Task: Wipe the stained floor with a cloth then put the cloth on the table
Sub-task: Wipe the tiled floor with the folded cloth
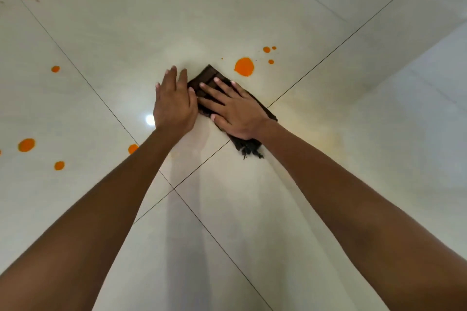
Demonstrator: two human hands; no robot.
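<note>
Dark brown cloth lies on the floor under the flat, spread right hand, left hand open beside it, large orange stain just beyond the fingertips.

Glossy cream-white floor tiles with thin dark grout lines — bright orange stains spotted across them — and a dark brown cloth, frayed at one end.
</note>
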